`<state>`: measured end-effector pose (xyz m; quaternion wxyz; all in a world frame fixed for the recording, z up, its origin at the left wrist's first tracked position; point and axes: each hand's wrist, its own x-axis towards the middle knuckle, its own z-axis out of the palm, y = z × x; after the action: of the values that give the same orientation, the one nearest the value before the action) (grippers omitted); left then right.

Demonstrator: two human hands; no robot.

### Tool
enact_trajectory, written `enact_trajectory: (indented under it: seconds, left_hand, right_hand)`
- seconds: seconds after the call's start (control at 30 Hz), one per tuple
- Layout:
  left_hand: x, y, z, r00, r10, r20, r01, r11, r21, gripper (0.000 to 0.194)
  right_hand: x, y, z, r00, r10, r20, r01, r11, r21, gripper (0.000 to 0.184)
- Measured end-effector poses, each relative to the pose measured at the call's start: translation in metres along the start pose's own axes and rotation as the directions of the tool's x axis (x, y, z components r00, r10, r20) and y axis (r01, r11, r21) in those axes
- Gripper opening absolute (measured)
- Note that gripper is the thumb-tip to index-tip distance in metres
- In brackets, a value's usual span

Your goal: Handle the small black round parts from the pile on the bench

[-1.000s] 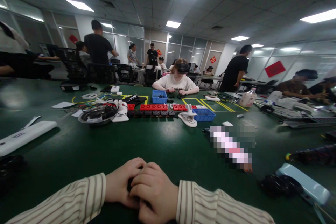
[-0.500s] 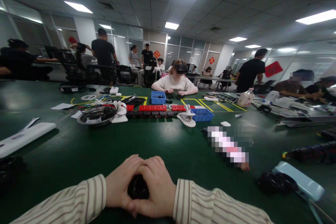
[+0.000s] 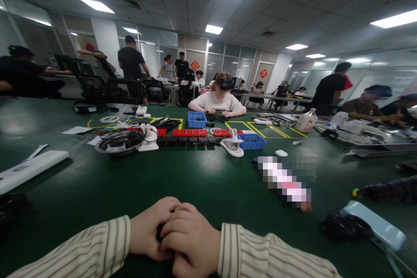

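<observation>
Handling step, apparently a two-handed hold: the left hand point(image 3: 151, 226) and overlapping right hand point(image 3: 193, 236) curl around a dark object point(image 3: 159, 231), mostly hidden between them, over the green table point(image 3: 81, 195). Regripping would presumably call for loosening the right fingers.

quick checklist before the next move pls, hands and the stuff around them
1. Left hand and right hand together around the dark object: ok.
2. Dark object in plain sight: not ok, the hands cover most of it.
3. Dark object's condition: cannot tell, too little shows.
4. Right sleeve apart from the light blue item: ok.
5. Wires in the metal bowl untangled: not ok, they lie in a jumble.
6. White clip apart from both hands: ok.
</observation>
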<state>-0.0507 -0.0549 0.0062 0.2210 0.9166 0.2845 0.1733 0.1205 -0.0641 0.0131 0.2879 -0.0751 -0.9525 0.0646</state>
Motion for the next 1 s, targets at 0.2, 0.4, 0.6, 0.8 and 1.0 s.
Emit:
enact_trajectory:
  seconds: [0.2,0.4,0.6,0.8,1.0]
  left_hand:
    - [-0.0001,-0.0001,-0.0054,1.0,0.014,-0.01,-0.015,0.996,-0.09,0.068]
    - [-0.0018,-0.0014,-0.0042,0.999,0.028,-0.035,-0.029,0.999,-0.027,0.088]
    - [-0.0025,0.0034,-0.0015,0.998,-0.025,-0.057,0.029,0.997,0.071,0.058]
    - [-0.0003,0.0033,-0.0009,0.998,-0.042,-0.053,0.04,0.999,-0.026,0.045]
    - [0.0019,0.0036,-0.0053,1.0,-0.008,-0.015,0.006,0.996,-0.09,0.044]
  right_hand:
    - [0.0009,-0.0012,-0.003,0.993,-0.078,-0.091,0.081,0.996,0.031,0.026]
    - [0.001,-0.0049,0.0021,0.962,0.196,-0.19,-0.203,0.979,-0.022,0.05]
    - [-0.0009,-0.0058,0.0028,0.928,0.345,-0.144,-0.361,0.925,-0.113,0.045]
    - [0.0013,-0.0074,-0.0036,0.975,0.199,-0.098,-0.206,0.976,-0.065,0.022]
    - [0.0008,-0.0031,-0.0002,0.993,-0.032,-0.114,0.033,0.999,0.005,0.016]
